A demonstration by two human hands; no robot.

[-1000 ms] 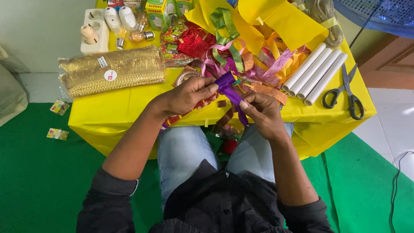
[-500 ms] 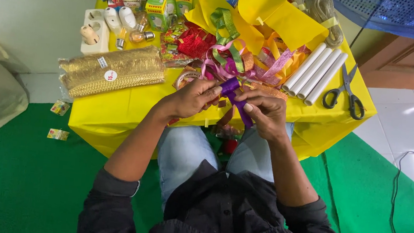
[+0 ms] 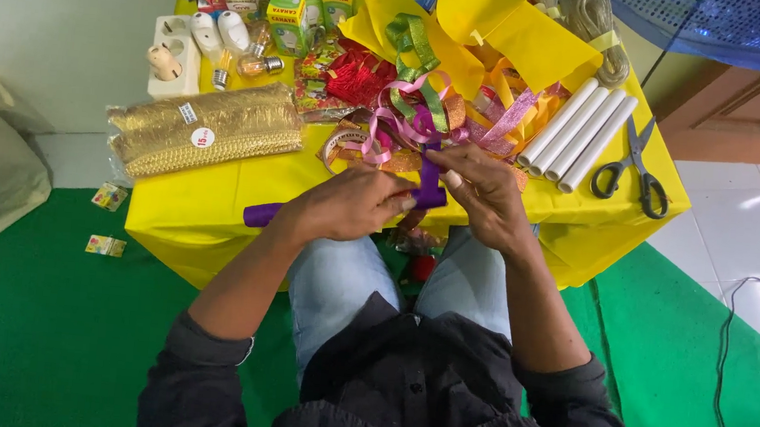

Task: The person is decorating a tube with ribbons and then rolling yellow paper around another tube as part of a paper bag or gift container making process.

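Observation:
A purple ribbon (image 3: 430,179) runs between both hands over the near edge of the yellow-covered table (image 3: 216,199). My left hand (image 3: 351,204) pinches its lower part, and a purple end (image 3: 261,214) pokes out beside my left wrist. My right hand (image 3: 481,188) grips the ribbon's upper part, just in front of a tangled heap of coloured ribbons (image 3: 426,108).
Black-handled scissors (image 3: 633,171) and three white tubes (image 3: 579,135) lie to the right. Packs of gold trim (image 3: 204,129), bulbs with a white socket block (image 3: 179,54), small green boxes (image 3: 311,1) and yellow sheets (image 3: 497,22) fill the table. White cable (image 3: 739,300) crosses the floor.
My left hand has dropped toward the table's near edge, pulling the purple ribbon out longer. My right hand has risen slightly toward the ribbon heap.

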